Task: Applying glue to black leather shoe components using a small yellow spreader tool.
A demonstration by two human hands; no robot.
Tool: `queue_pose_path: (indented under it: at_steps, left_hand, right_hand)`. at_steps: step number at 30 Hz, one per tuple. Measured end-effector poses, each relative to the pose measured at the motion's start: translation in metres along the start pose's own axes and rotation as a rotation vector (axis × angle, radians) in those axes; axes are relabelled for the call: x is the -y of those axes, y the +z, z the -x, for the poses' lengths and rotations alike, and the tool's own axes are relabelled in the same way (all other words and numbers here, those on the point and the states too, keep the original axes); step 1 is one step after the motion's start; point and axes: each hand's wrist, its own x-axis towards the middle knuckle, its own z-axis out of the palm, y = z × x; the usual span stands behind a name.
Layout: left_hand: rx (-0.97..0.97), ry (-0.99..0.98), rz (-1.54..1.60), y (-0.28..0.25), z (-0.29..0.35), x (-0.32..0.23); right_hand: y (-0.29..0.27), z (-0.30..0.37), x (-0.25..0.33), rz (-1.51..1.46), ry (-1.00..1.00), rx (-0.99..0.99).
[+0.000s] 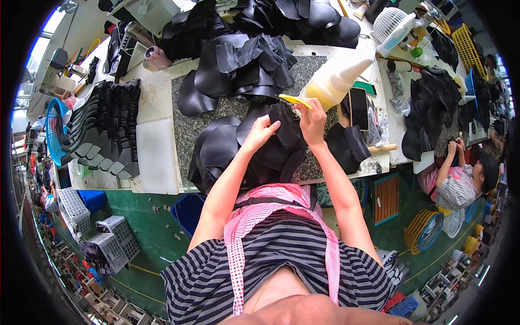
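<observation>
My left hand (262, 132) pinches the edge of a black leather piece (287, 125), thumb on top. Close on its right, my right hand (312, 122) is closed round a slim yellow tool (296, 101), whose kind I cannot make out; it lies across the far end of the piece. More black leather pieces (218, 142) are heaped under and left of my hands, on a speckled stone slab (187, 122). Just beyond my right hand stands a translucent plastic bottle (328, 86) with yellowish contents at its bottom. A further pile of black pieces (246, 65) lies farther back on the slab.
Rows of stacked black pieces (111, 127) and a blue basket (54, 130) are at left. A dark phone (358, 109) lies right of the bottle, a white fan (391, 28) behind. At right another person (460, 181) works. Grey crates (116, 238) stand on the green floor.
</observation>
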Motion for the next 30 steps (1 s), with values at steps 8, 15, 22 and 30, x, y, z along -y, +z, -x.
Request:
queue_pose_path:
  at_steps: [8, 15, 22, 30]
  left_hand:
    - [0.069, -0.023, 0.168, -0.004, -0.001, 0.017]
    - [0.132, -0.121, 0.190, -0.003, 0.000, -0.007]
    - [0.093, -0.114, 0.186, 0.001, -0.001, -0.004]
    - [0.133, -0.097, 0.160, 0.000, -0.003, 0.002]
  right_hand:
    - [-0.071, 0.068, 0.015, 0.055, -0.035, 0.358]
    - [-0.063, 0.077, 0.025, 0.134, -0.025, 0.233]
    - [-0.086, 0.111, 0.023, 0.165, 0.063, 0.123]
    - [-0.004, 0.033, 0.017, 0.078, 0.062, -0.034]
